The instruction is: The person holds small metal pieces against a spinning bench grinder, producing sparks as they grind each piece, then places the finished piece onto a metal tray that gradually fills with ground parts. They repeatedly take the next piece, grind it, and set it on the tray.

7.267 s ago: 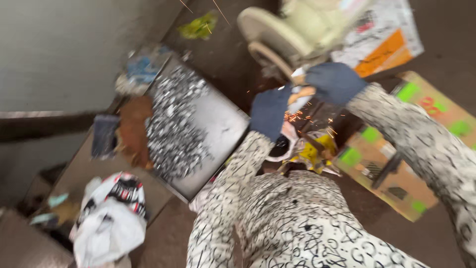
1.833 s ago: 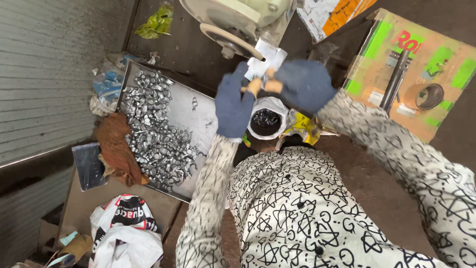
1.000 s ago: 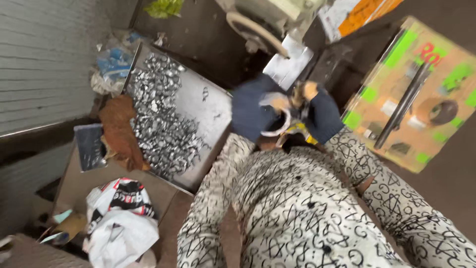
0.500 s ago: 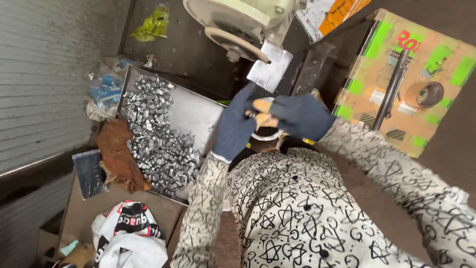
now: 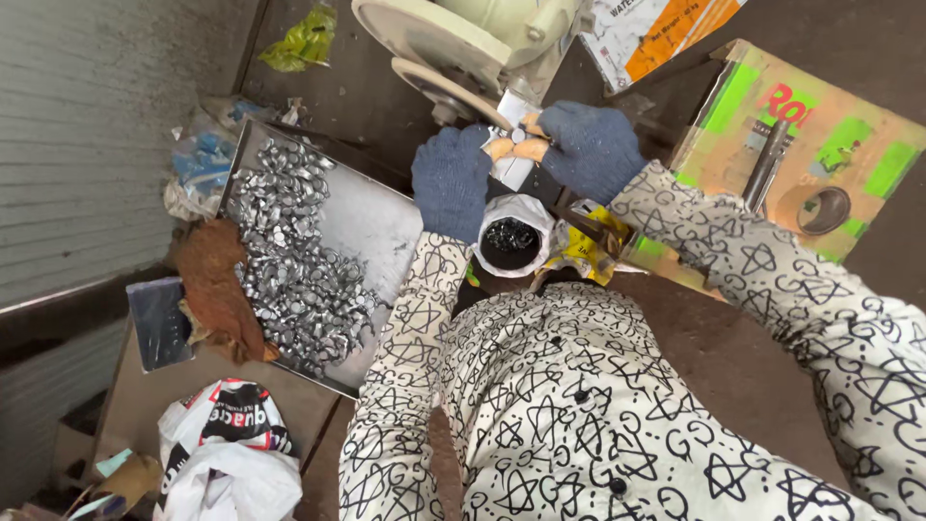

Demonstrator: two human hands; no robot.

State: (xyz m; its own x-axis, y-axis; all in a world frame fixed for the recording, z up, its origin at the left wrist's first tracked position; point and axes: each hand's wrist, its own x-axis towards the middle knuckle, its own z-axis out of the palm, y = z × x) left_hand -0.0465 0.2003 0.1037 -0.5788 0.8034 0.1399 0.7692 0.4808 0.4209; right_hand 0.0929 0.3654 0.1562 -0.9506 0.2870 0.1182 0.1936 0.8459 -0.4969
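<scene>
At the foot of the cream machine (image 5: 463, 43), in the head view, both hands meet in blue gloves with the fingertips cut away: the left hand (image 5: 451, 181) and the right hand (image 5: 590, 150) are each closed to a pinch, bare fingertips (image 5: 502, 148) pressed from either side on a small metal piece (image 5: 518, 136) held just under the machine's wheel (image 5: 446, 89). Whether the piece touches the wheel cannot be told. Directly below the hands, in the lap, stands a white cup (image 5: 512, 238) with dark small parts inside, and a yellow wrapper (image 5: 584, 253) lies just beside it. To the left a steel tray (image 5: 381, 217) carries a heap of shiny metal parts (image 5: 289, 260), with a rust-brown rag (image 5: 217, 289) along its far edge. To the right a cardboard box (image 5: 820, 125) holds a dark bar (image 5: 765, 166) and a ring (image 5: 823, 210). The step in hand looks like working one piece at the machine, taken singly; the next move would call for a steady two-sided pinch while the piece is pressed or turned, then a short drop into the cup or tray. Against the frame half a second earlier, the hands have risen from just above the cup to the wheel and drawn closer to it, the cup now shows whole where it was covered, and the tray and box lie as they did.
</scene>
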